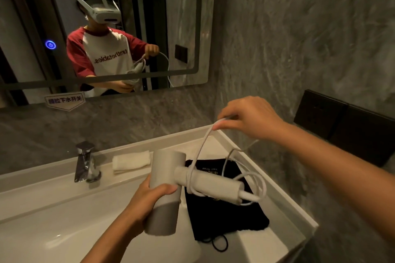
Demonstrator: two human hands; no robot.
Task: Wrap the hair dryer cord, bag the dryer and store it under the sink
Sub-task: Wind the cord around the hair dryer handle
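Observation:
A white hair dryer [165, 168] is held over the counter, its barrel upright and its handle [211, 182] pointing right. My left hand [149, 200] grips the barrel. The white cord [202, 145] runs up from loops around the handle to my right hand [250, 117], which pinches it above the counter's back right corner. More cord hangs in loose loops by the handle's end [254, 186]. A black drawstring bag [222, 215] lies flat on the counter below the dryer.
A white basin [64, 232] lies to the left with a chrome tap [86, 162] behind it. A folded white towel [131, 161] rests by the wall. Black wall sockets [320, 113] sit at right. A mirror [181, 28] hangs above the white counter [284, 222].

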